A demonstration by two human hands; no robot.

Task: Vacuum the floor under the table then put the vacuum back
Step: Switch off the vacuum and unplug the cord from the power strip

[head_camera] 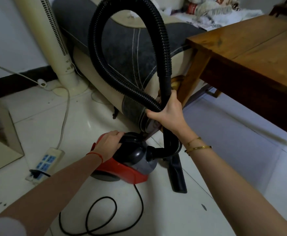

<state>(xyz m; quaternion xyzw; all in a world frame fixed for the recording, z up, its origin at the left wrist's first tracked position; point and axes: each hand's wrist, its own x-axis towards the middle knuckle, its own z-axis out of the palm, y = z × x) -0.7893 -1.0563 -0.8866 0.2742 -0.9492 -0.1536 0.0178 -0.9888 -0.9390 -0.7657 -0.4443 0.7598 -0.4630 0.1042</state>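
Red vacuum [122, 169]: left hand [109, 144] curled over its black top handle. Right hand [167, 110] wraps hose [105, 70] and wand together. Lift level, hose gathered, cord [101, 217] trailing clear.

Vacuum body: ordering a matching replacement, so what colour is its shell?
Red shell with a grey and black top on the vacuum body, seen in the head view.

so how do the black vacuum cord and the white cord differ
The black cord lies in loose loops on the floor near the vacuum; the white cord runs in one fairly straight line. The black cord ends at a plug in the power strip; the white cord runs out of the strip's far end. Both lie on the white tile floor.
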